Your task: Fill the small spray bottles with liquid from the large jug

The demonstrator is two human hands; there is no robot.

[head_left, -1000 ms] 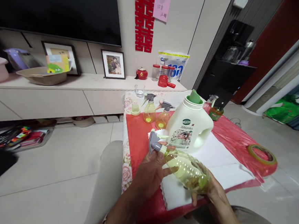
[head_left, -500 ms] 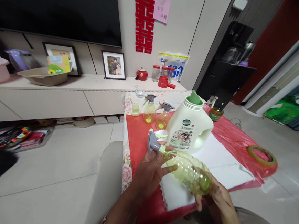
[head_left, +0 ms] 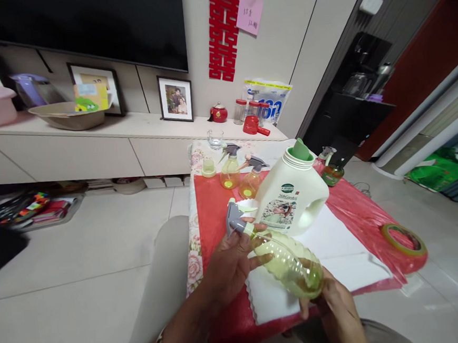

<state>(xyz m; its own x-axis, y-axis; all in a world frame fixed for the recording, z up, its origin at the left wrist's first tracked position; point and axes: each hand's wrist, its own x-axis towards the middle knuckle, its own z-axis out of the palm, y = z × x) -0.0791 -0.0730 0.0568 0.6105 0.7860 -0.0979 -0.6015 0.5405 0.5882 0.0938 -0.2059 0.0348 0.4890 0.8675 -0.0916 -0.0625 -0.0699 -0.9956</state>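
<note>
Translucent yellow-green plastic catches the light as a spray bottle (head_left: 289,262) is held tilted in two hands above a white mat (head_left: 354,272) on a red-covered table (head_left: 210,194). The left hand (head_left: 234,261) grips the neck just below the grey trigger head (head_left: 236,221), some fingers stretched along the bottle; the right hand (head_left: 338,305) clasps its base. Just behind stands a cream jug (head_left: 294,193) with a green piece (head_left: 301,150) at its mouth. Two smaller spray bottles (head_left: 230,176) stand farther back to the left, and a tape roll (head_left: 420,247) lies at the right.
</note>
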